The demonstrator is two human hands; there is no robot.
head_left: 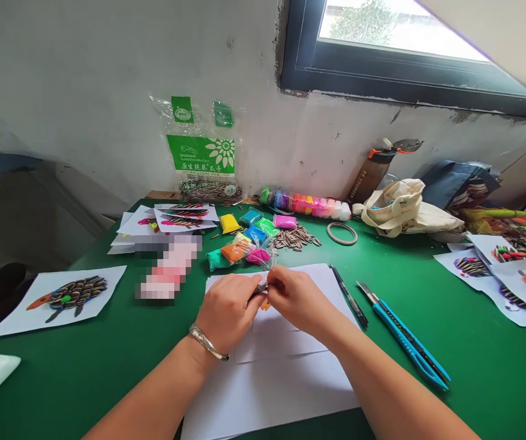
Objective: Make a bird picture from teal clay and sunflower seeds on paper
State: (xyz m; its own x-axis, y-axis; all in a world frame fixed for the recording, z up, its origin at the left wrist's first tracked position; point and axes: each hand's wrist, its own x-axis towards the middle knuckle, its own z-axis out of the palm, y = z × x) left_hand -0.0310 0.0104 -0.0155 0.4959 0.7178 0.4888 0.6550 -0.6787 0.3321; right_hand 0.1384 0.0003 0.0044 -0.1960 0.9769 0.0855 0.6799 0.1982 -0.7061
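My left hand (230, 305), with a silver bangle at its wrist, is closed over a small dark, shiny thing (261, 287) that looks like a crinkled plastic packet. Pinched fingers of my right hand (297, 299) meet it from the other side; the fingers hide most of it. Under both hands lie white paper sheets (267, 391), and a bit of orange (265, 304) shows on them between the hands. Just beyond are small bags of coloured clay, among them an orange one (236, 251) and a magenta one (258, 255), and a pile of sunflower seeds (297, 238).
Right of the paper lie a black pen (349, 296) and a blue utility knife (409, 342), blade out. A tape ring (342, 233), clay tubs (308, 205), a bottle (370, 171) and a cloth bag (409, 214) stand behind. Seed pictures (77, 296) lie at both sides.
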